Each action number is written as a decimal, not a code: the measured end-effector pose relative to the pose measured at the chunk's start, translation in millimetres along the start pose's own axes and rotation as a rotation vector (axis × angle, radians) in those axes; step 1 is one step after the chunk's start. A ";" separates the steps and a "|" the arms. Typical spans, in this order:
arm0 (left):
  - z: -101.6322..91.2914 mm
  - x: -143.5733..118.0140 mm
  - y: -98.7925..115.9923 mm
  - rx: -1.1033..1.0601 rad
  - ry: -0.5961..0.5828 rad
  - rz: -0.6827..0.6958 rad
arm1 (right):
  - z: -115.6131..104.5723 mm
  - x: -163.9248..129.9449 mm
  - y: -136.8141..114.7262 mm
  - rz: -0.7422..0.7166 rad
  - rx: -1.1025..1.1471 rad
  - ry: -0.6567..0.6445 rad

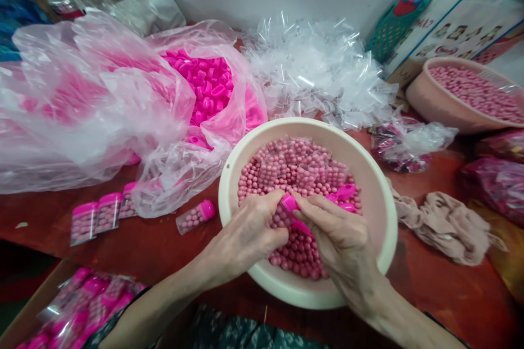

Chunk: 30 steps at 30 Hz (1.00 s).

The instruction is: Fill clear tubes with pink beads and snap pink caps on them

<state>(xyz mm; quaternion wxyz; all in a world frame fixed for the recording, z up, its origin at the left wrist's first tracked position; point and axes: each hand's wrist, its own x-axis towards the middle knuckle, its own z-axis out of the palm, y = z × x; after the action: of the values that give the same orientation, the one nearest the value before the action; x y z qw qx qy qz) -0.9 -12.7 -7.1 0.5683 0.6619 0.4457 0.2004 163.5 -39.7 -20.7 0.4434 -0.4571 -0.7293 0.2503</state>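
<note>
Over the cream basin (227, 196), both my hands are closed around one small clear plastic container (280, 215). My left hand (254, 229) grips its body, which is mostly hidden by the fingers. A bright pink cap (290, 203) sits at its end, pinched by the fingers of my right hand (339, 240). Below and around the hands lie many round pink beads (303, 256), with several filled clear containers (311, 172) resting on them. Bright pink plastic pieces (346, 192) lie just beyond my right hand; their exact kind is unclear.
Capped bead containers (108, 212) stand at left, and another (196, 217) lies beside the basin. A plastic bag (229, 120) holds pink caps (208, 84). Clear empty containers (315, 65) are heaped behind. A second basin (421, 95), a cloth (454, 226) and a box of containers (77, 305) surround.
</note>
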 end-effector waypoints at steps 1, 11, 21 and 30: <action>-0.9 -0.2 2.4 0.038 -0.001 -0.006 | -1.2 1.6 0.2 0.008 0.021 -0.002; 1.7 4.6 -3.4 -0.108 0.027 0.008 | -10.0 18.9 -1.3 0.008 0.144 -0.064; 2.1 5.1 0.0 -0.140 0.041 0.025 | -4.7 15.7 -1.8 -0.075 0.002 -0.006; -1.8 4.1 -2.2 -0.203 0.004 0.033 | -30.3 18.5 0.4 0.299 0.209 -0.031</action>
<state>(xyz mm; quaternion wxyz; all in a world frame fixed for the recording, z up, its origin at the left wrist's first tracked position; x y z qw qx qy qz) -0.9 -8.5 -9.7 0.6282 0.6079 0.4131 0.2552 186.7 -24.3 1.3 0.4350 -0.5080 -0.6300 0.3947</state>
